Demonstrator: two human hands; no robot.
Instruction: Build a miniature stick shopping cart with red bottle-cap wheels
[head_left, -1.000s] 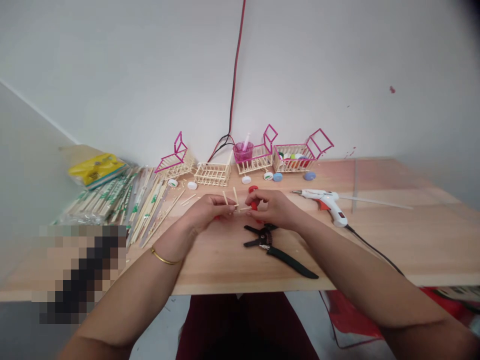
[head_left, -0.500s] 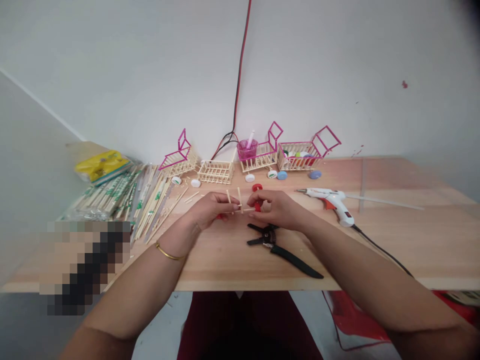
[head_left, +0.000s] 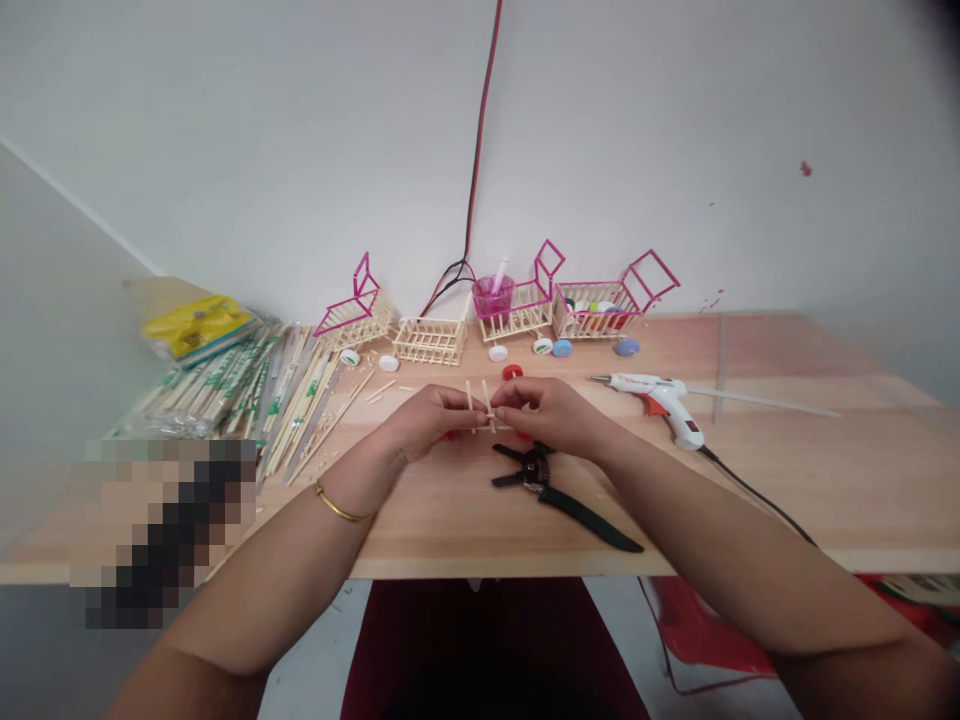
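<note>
Nearest to me, both forearms reach in over the edge of the wooden table (head_left: 825,470), with a gold bangle (head_left: 341,505) on the left wrist. Black pliers (head_left: 559,490) lie flat on the board just before the right hand, touching nothing I hold.

Above them my left hand (head_left: 424,420) and right hand (head_left: 551,415) meet at the middle of the table. Both are closed in a fingertip pinch on one small stick frame (head_left: 484,408): two short uprights crossed by a thin rail, held just above the board. Something red shows under the fingers on each side; I cannot tell what it is.

I judge this to be a fitting or aligning step on the frame, with each hand steadying one end. Any further handling calls for a light, even pinch, because the pieces are thin and look easy to skew.

Just beyond the hands sits a red bottle cap (head_left: 512,372). To the right lies a white glue gun (head_left: 660,395), well apart from both hands. Wrapped chopsticks (head_left: 232,385) fan out on the left. Along the wall stand an open stick crate (head_left: 429,342) and stick carts with pink frames (head_left: 600,300), below a red and black cable (head_left: 480,150).
</note>
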